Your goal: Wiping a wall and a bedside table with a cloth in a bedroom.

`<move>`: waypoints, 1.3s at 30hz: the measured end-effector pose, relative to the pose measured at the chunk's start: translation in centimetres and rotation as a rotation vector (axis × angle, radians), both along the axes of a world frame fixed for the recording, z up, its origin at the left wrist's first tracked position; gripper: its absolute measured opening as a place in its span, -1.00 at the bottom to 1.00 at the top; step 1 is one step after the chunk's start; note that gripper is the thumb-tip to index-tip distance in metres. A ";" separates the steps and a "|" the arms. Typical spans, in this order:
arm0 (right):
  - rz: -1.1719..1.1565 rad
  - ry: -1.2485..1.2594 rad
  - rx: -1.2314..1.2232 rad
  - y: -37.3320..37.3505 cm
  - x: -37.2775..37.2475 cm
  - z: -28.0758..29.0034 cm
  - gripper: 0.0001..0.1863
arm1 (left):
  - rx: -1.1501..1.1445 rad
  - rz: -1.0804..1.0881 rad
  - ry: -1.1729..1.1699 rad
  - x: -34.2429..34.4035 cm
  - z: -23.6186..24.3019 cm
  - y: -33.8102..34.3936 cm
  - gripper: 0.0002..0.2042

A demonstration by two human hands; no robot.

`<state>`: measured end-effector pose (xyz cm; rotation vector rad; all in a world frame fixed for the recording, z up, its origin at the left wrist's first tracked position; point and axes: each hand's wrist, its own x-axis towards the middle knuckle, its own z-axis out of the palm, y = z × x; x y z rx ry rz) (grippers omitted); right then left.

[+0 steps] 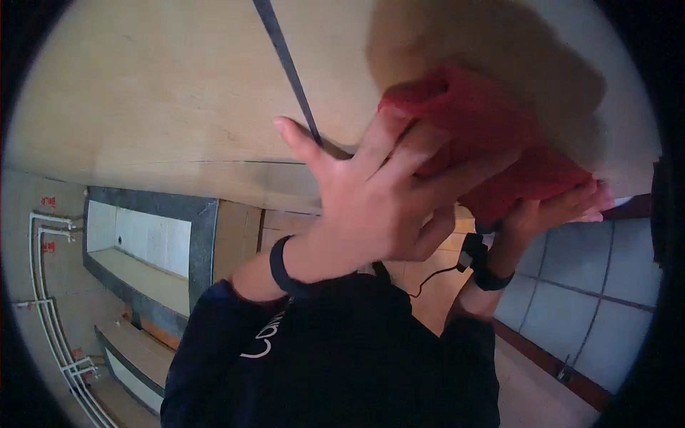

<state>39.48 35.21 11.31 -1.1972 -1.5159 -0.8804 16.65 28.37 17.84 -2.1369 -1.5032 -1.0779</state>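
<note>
Two bare hands meet one bunched, deep-red cloth (pixel 492 118) in the head view, at the right of centre, in front of a broad, pale, wood-toned surface (pixel 164 93). The left hand (pixel 382 192) has its thumb stretched well apart to the left and its other fingers spread over the near left part of the fabric; whether they pinch it cannot be told. The right hand (pixel 556 212) lies along the lower right edge of the cloth with its fingers extended to the right, and its hold, too, cannot be made out. A soft brown shadow (pixel 571 78) shows on the surface above and to the right of the cloth. One narrow, dark grey, straight strip (pixel 289 68) runs down from the top edge to just beside the left thumb. Each wrist wears a black band, the left one (pixel 282 267) plain, the right one (pixel 492 278) bulkier. Near the right wrist is a small black box-shaped device (pixel 472 251) with a thin black cord (pixel 428 280). Below the arms shows a black long-sleeved top (pixel 349 357). White pipes (pixel 39 278) run along the left side, beside a grey-framed, pale-lined rectangular recess (pixel 150 235); large whitish tiles (pixel 571 264) with dark joints fill the lower right.
</note>
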 end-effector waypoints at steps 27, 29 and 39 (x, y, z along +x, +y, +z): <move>-0.090 0.091 0.026 0.6 3.7 -1.5 -0.26 | 0.052 -0.067 0.171 3.3 2.0 1.0 -0.58; -0.138 0.298 -0.014 1.0 3.3 -3.5 -0.25 | -0.256 -0.290 0.353 4.0 -0.2 1.8 -0.50; 0.186 0.914 -0.184 -0.3 0.7 -11.5 -0.24 | 0.333 -0.252 0.635 5.1 -6.5 3.3 -0.61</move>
